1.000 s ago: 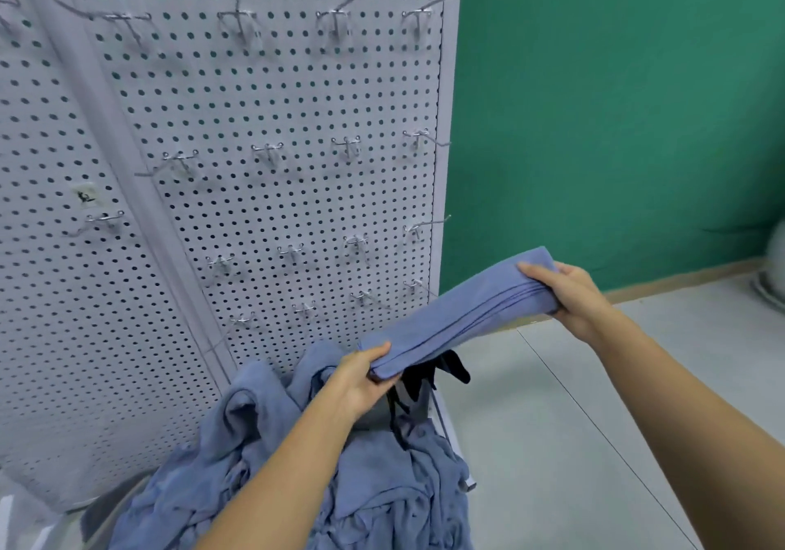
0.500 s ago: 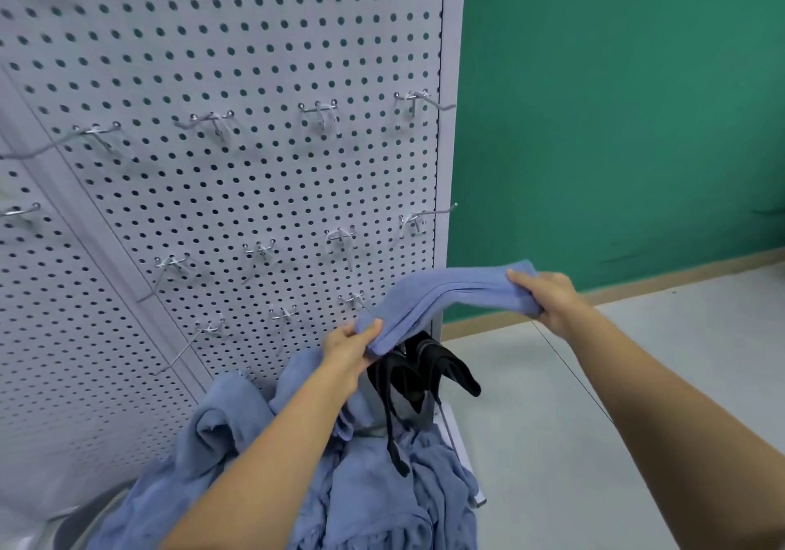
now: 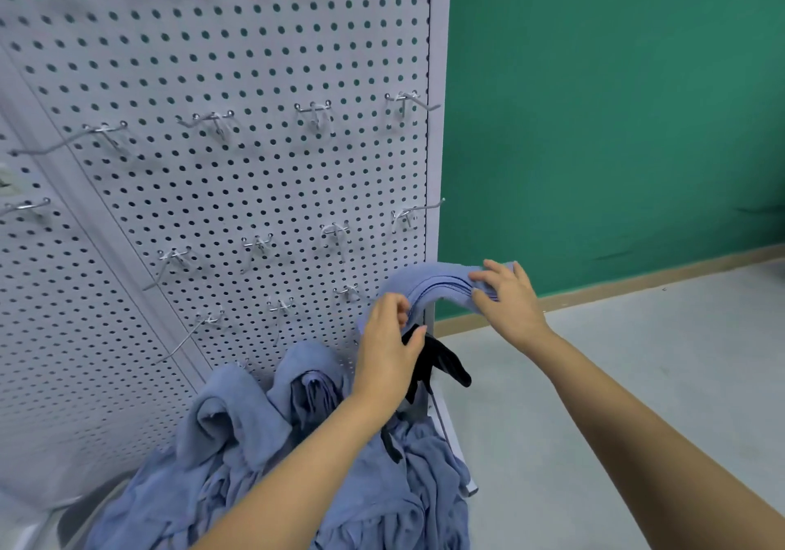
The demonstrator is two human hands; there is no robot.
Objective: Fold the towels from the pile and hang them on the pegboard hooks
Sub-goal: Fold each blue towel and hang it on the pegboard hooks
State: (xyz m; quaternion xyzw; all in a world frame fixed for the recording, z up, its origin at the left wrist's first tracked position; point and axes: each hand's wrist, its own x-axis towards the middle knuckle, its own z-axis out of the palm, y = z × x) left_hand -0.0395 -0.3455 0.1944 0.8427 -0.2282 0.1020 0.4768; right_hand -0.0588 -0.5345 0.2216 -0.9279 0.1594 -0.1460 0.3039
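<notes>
Spanning left grip (image 3: pixel 388 350) to right grip (image 3: pixel 509 303): towel (image 3: pixel 437 279)

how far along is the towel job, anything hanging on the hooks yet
Early on. Done: nothing is hung; the pegboard hooks clearly in view are bare. In hand: one folded towel, bent into an arch, its ends gripped by the left hand and right hand near the board's right edge. Left: hanging it, then folding the pile of crumpled blue towels below, which looks large.

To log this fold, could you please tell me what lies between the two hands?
In the head view, the folded blue towel arches from the left hand to the right hand, each gripping one end.
</notes>
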